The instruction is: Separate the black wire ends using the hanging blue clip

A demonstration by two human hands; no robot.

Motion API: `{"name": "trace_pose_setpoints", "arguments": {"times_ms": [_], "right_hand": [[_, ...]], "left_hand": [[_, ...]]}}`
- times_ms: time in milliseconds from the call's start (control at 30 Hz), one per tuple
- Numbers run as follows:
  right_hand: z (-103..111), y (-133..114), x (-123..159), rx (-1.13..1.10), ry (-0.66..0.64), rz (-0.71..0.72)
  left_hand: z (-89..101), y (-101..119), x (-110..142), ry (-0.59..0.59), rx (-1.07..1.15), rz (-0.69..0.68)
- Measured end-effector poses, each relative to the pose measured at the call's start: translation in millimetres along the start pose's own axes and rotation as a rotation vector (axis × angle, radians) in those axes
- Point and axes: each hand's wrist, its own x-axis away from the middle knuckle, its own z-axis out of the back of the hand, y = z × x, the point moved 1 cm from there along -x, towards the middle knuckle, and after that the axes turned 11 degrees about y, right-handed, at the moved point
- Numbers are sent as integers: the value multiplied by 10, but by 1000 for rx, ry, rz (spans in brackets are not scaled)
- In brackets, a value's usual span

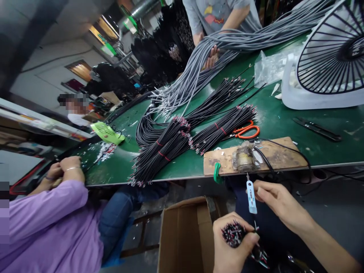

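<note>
The left hand [227,256] grips untied wires [233,234]; right hand [277,199] by tool [251,198], grip unclear; bundles [163,151] at ten o'clock are tied.

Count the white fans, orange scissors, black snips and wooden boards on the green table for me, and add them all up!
White fan: 1
Orange scissors: 1
Black snips: 1
Wooden board: 1
Total: 4

The green counter [273,125] carries bundles of black cable [163,148], long grey cables [196,68], orange-handled scissors [247,131], black snips [317,129], a wooden board [284,153] and a white fan [292,93].
</note>
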Motion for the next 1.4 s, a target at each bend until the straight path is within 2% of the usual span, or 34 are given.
{"name": "trace_pose_setpoints", "arguments": {"times_ms": [200, 367, 533, 633, 767, 900, 967, 1033, 1133, 1267, 1400], "right_hand": [[-165, -16, -115, -164, 37, -134], [-200, 41, -43, -363, 19, -195], [-116, 169, -22, -488, 30, -348], [7, 308, -32, -497, 35, -343], [176, 458, 41, -372, 99, -282], [269, 465, 161, -54, 155, -172], [265, 408, 202, 96, 129, -100], [226, 316, 234, 207, 77, -7], [127, 146, 284, 326, -30, 197], [14, -18, 347, 404, -138, 418], [0, -48, 374, 440, -122, 494]], "left_hand": [[-34, 135, -126, 34, -100, -149], [-81, 138, -199, -7, -166, -123], [-54, 79, -169, -3, -219, -127], [-39, 68, -144, 16, -236, -132], [-40, 105, -138, 34, -217, -135], [-40, 94, -78, 28, -183, -122], [-34, 31, 3, 62, -130, -55], [-29, -56, 105, 123, -46, 86], [-39, -143, 228, 164, -1, 257], [-88, -89, 220, 209, -104, 199], [-167, -4, 133, 84, -112, 189]]}}
